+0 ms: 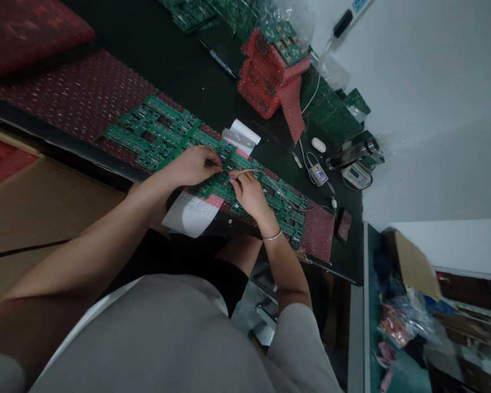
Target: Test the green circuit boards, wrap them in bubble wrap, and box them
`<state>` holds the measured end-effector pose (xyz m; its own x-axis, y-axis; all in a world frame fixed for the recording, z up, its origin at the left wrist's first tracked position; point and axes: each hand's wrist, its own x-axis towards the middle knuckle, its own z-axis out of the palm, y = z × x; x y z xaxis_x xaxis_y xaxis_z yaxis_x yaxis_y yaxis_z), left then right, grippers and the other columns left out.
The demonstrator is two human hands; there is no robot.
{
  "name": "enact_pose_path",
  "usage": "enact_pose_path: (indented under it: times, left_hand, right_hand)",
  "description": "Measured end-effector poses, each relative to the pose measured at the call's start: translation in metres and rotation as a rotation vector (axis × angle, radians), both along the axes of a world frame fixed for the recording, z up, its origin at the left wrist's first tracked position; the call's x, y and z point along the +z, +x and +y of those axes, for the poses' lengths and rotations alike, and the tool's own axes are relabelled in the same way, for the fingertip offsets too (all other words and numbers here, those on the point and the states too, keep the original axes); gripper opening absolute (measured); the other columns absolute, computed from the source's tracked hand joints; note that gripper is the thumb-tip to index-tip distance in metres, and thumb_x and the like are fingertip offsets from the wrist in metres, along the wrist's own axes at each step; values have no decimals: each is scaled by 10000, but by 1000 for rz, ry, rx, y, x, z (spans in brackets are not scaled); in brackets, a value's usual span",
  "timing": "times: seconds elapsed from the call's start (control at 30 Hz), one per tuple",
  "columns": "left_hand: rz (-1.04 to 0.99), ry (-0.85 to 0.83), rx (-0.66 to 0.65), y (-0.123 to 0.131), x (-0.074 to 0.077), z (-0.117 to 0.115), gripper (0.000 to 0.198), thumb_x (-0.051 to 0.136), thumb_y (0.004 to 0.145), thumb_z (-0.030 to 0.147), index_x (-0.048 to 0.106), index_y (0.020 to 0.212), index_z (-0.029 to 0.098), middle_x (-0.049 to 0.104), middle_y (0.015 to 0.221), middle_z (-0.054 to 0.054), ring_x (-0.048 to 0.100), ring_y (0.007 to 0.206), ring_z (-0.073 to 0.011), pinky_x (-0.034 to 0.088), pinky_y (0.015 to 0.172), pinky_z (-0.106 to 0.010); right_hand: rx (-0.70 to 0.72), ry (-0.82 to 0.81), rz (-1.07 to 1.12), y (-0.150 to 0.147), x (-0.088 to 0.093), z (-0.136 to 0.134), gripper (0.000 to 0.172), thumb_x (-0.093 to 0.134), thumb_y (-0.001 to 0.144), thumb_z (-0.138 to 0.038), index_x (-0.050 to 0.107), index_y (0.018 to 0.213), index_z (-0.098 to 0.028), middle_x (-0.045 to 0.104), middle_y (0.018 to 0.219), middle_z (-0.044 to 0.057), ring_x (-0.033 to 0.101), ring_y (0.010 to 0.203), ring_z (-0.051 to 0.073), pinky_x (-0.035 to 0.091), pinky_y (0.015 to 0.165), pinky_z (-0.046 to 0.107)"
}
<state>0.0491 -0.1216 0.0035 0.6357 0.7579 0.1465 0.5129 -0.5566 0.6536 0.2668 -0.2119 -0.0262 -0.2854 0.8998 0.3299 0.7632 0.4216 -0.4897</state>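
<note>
A: Where's the work?

B: Dead centre, on the green circuit board panel [245, 188] lying over red bubble wrap [85, 93]. The left hand [194, 165] pinches closed on something small at the panel; the right hand [249, 192] grips a thin wire lead [278, 191] trailing toward four o'clock.

A: Handling?

B: Probably light, stiff, brittle; hold by the edges.

A: Hidden?

B: The pinched part itself; fingers cover it.

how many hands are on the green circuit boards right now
2. The left hand pinches at the green circuit boards near their middle; the right hand, bracelet at its wrist, holds a thin wire just beside it. No other hands show.
</note>
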Motion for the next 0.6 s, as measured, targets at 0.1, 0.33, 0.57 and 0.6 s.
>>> enact_pose_path:
  times: [0.1, 0.33, 0.57, 0.6]
  left_hand:
    - [33, 18, -28, 8, 1, 8, 287, 564, 896, 346, 779, 936, 161, 743, 1005, -81, 698, 961, -237, 541, 907, -322]
    - [129, 97, -193, 43, -4, 33, 236, 550, 843, 224, 773, 861, 147, 752, 980, -82, 667, 1052, -228, 493, 1044, -328]
    - [201, 135, -188, 56, -11, 43, 184, 586, 801, 232, 760, 825, 179, 724, 975, -96, 654, 1082, -281, 474, 1102, -397]
    - [211, 143, -181, 57, -12, 43, 186, 587, 800, 237, 760, 834, 179, 722, 990, -95, 649, 1091, -281, 467, 1108, -392]
  right_hand:
    - [-58, -1, 97, 2, -3, -2, 206, 530, 1115, -372, 661, 1097, -213, 733, 1096, 99, 711, 1066, 240, 581, 996, 384]
    - [-169, 41, 182, -2, -8, -13, 309, 511, 1118, -478, 630, 1007, -216, 695, 984, 55, 670, 958, 193, 552, 893, 303]
    - [-189, 59, 219, -4, -15, -11, 260, 551, 1102, -442, 629, 985, -222, 696, 967, 54, 669, 925, 196, 564, 887, 319]
    - [-191, 63, 219, -4, -15, -11, 250, 557, 1099, -434, 629, 985, -224, 698, 970, 56, 669, 925, 196, 566, 887, 322]
